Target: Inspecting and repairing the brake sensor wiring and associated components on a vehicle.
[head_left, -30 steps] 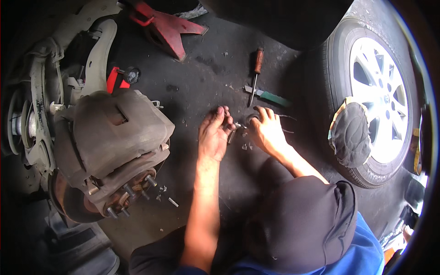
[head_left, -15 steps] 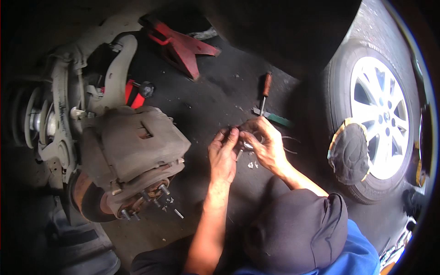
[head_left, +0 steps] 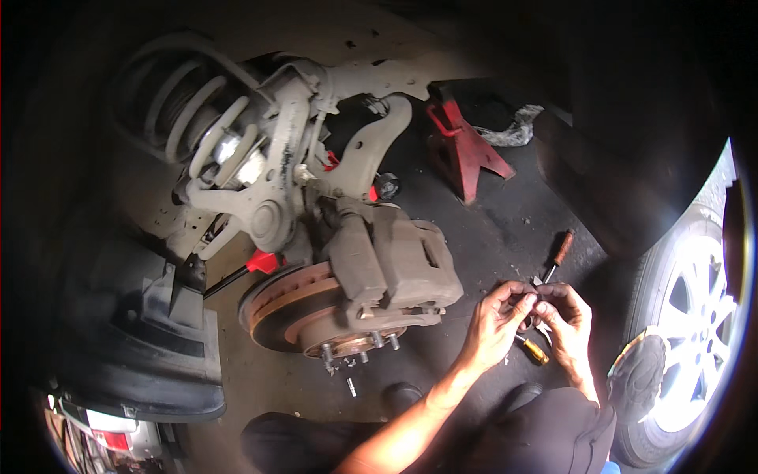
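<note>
Head view shows a metallic piece (head_left: 542,325) between the hands (head_left: 491,328) (head_left: 572,322).

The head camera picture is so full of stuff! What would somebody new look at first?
Probably the big grey brake caliper in the middle, fitted over the rusty disc. Next, the bright silver wheel at the right edge and the red stand toward the top. Then the left hand and right hand, meeting right of the middle; whatever is between them is too small to make out.
</note>
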A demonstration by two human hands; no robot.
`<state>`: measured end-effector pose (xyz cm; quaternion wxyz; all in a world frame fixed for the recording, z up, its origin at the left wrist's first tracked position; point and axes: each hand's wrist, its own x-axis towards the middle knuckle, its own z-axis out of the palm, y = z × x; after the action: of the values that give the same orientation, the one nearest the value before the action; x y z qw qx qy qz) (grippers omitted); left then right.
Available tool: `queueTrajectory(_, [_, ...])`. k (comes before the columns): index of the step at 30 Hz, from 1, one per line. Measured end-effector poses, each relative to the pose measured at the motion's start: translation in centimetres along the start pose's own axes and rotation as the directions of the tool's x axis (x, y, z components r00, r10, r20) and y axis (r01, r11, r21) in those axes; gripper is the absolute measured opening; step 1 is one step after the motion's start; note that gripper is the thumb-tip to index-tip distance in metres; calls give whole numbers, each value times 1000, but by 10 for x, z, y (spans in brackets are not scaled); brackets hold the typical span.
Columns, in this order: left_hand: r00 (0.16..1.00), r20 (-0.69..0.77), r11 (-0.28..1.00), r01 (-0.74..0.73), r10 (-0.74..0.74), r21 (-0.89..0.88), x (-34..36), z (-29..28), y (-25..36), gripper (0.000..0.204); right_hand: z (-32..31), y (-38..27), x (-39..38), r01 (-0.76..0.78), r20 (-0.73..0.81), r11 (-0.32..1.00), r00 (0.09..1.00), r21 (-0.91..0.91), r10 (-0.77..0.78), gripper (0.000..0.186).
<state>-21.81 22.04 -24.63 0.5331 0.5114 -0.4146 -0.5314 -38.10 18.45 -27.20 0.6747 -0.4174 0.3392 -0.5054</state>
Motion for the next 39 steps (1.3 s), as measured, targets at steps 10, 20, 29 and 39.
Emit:
queueTrajectory(10, [897,-188,824,-262,400,502,2,21,11,13,29,-14,7,67,-79,998,995,17,-66,17])
queueTrajectory(20, [869,-206,847,-342,450,407,-2,34,4,13,25,-23,5,3,-53,982,999,188,7,17])
queueTrajectory(29, [792,-1,566,-436,611,700,-19,30,115,48,47,-90,50,84,25,968,996,-236,-80,17])
queueTrajectory(39, [822,240,312,-441,516,841,-7,-28,346,37,109,-88,315,639,646,345,755,-687,-112,43])
